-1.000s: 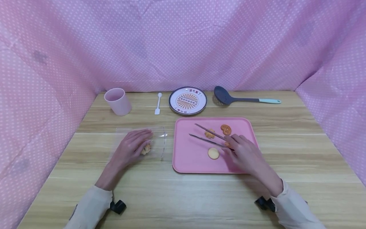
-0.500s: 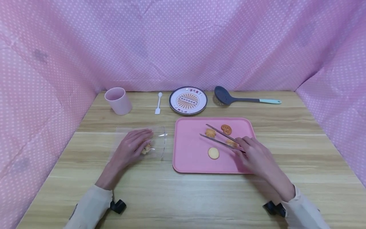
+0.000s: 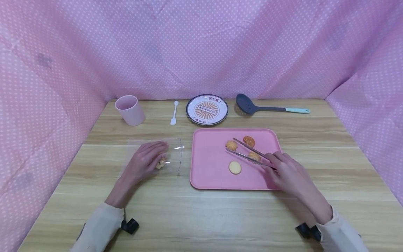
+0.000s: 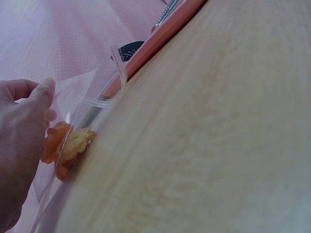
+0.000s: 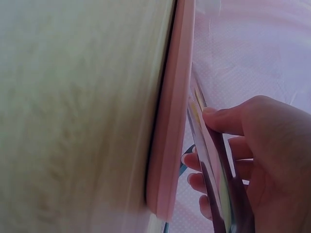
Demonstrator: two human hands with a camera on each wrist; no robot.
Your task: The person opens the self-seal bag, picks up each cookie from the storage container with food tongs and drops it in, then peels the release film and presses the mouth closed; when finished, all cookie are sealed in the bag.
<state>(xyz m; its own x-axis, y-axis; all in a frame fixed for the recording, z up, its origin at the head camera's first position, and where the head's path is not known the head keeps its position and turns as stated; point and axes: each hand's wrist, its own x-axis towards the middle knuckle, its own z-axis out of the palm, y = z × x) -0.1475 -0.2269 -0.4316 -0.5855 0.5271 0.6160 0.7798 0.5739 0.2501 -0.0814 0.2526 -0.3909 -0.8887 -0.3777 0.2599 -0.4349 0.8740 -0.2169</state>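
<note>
On the left, my left hand (image 3: 143,159) pinches the upper film of a clear bag (image 3: 174,147) between thumb and fingers. Several cookies (image 4: 75,144) lie in the bag beneath that hand. Metal tongs (image 3: 240,154) are gripped by my right hand (image 3: 291,173), their arms apart and pointing left over a pink tray (image 3: 206,175). A flower-shaped cookie (image 3: 231,145) is at the tips, and another cookie (image 3: 254,156) shows between the arms. A pretzel-shaped cookie (image 3: 248,141) sits behind the tongs, a round pale cookie (image 3: 234,167) in front.
Along the table's back edge stand a pink cup (image 3: 130,111), a small white spoon (image 3: 174,112), a patterned plate (image 3: 206,109) and a grey slotted ladle (image 3: 247,104) with a mint handle end. Pink dotted cloth (image 3: 201,45) hangs behind and at both sides.
My right hand and the tongs have moved right and slightly toward the front, uncovering the cookie between the arms. My left hand has stayed on the bag.
</note>
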